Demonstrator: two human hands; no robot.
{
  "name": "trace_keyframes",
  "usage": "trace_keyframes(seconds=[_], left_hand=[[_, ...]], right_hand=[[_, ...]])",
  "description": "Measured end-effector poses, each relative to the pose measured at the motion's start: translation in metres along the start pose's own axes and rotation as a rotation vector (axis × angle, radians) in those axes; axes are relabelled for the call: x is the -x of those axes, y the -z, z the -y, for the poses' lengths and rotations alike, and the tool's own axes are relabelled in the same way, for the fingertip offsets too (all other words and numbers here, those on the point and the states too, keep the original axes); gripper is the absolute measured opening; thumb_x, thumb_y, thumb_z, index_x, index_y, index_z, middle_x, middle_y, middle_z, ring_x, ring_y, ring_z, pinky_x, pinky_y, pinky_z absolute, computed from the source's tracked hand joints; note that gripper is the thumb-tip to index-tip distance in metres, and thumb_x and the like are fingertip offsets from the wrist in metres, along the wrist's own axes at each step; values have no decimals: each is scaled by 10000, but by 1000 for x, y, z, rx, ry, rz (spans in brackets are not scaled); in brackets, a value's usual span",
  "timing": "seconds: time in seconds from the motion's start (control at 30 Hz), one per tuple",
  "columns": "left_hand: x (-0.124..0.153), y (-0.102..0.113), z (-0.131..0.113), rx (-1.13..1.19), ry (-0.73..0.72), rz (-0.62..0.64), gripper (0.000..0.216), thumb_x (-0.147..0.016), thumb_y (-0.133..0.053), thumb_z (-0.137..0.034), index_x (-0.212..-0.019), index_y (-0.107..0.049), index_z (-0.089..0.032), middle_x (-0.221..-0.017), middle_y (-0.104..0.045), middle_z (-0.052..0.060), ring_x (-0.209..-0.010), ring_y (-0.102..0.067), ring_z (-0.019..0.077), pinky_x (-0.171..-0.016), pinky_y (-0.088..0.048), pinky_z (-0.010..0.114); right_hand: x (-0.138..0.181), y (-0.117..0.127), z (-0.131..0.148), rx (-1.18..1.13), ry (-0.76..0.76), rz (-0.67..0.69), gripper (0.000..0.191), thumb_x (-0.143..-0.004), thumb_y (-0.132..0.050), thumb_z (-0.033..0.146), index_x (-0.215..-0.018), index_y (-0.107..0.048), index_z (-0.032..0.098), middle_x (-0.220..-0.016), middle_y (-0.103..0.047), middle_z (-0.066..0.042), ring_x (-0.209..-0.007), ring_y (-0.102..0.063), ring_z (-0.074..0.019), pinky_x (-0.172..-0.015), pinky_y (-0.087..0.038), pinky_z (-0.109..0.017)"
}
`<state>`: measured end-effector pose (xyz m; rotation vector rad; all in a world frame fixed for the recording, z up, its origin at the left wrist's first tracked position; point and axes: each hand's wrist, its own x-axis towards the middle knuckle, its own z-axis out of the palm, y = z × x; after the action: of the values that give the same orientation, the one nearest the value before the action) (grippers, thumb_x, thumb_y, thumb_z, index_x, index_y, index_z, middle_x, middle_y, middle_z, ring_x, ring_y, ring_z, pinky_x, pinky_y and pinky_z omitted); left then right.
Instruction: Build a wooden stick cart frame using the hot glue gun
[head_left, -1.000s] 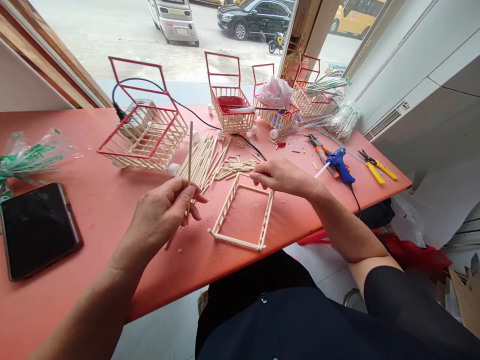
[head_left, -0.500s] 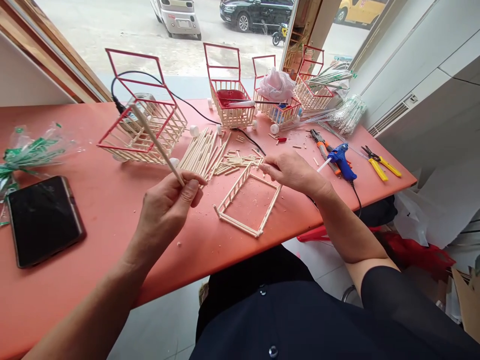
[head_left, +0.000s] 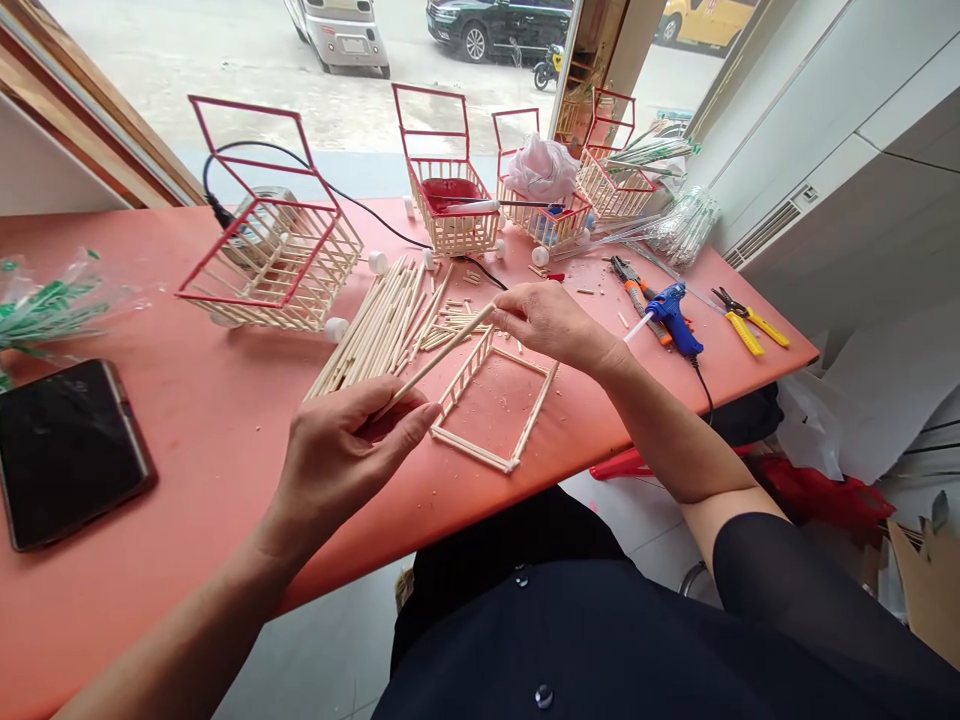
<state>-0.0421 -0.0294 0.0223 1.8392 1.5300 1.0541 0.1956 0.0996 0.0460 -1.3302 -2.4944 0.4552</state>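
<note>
A thin wooden stick (head_left: 442, 352) slants up and to the right between my hands. Its near end rests in the curled fingers of my left hand (head_left: 349, 440), whose thumb lies a little apart from it. The fingertips of my right hand (head_left: 551, 322) are pinched at the stick's far end. Below, on the pink tabletop (head_left: 217, 480), lies a rectangular frame of sticks (head_left: 474, 452) with a row of short uprights along its left side. A pile of long sticks (head_left: 375, 325) lies just beyond my left hand, and short cut pieces (head_left: 450, 330) are behind the frame.
Small stick-built carts with red trim, such as one at left (head_left: 277, 260) and one at centre (head_left: 457, 215), line the back. To the right lie a blue glue gun (head_left: 675, 315), orange-handled pliers (head_left: 636, 285) and yellow-handled cutters (head_left: 750, 325). A black tablet (head_left: 71, 450) is at left.
The stick has swung from leaning up-left to pointing up-right, its far end now at my right fingers. My right hand has shifted slightly left; my left fingers have loosened and turned.
</note>
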Motion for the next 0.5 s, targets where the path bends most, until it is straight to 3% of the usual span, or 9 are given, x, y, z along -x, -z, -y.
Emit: trace_keyframes(seconds=[0.23, 0.5], left_hand=[[1, -1, 8, -41, -47, 24, 315, -885, -688, -522, -716, -701, -256, -634, -634, -16, -556, -463, 130, -551, -369, 265], [0, -2, 4, -39, -82, 57, 260, -901, -688, -426, -710, -681, -250, -582, -570, -45, -534, -467, 116, -556, -375, 250]], right_hand=[[-4, -3, -3, -28, -36, 44, 341, -1020, -586, 282, -743, -728, 141, -635, -561, 1, -659, -445, -131, -678, -281, -306], [-6, -1, -3, -44, 8, 67, 344, -1004, -594, 267, -685, -651, 152, -662, -490, 17, -675, -382, -123, -678, -275, -306]])
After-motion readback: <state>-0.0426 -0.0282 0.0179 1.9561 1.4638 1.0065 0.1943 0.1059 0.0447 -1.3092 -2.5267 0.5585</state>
